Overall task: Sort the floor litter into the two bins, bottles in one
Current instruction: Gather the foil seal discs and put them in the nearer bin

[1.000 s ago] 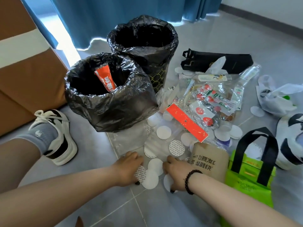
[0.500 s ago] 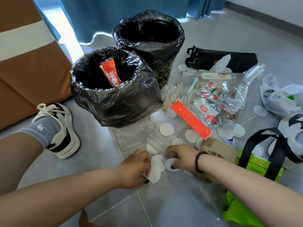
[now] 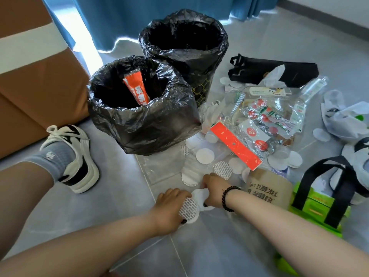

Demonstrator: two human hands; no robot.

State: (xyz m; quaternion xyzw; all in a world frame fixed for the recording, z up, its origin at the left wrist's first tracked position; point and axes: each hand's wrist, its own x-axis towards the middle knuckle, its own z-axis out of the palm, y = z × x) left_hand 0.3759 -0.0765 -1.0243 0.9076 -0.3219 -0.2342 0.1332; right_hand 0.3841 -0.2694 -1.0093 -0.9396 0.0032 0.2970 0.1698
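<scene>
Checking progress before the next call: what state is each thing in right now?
near bin: open, orange wrapper standing inside
far bin: open, contents not visible
clear bottle: lying on floor, not binned
left hand: grips printed round seal
right hand: pinches crumpled white seals
loose seals: flat on floor
green tote: on floor

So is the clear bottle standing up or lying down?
Lying down. The clear bottle rests on its side on the floor among the plastic wrappers, its neck pointing away toward the far right.
</scene>
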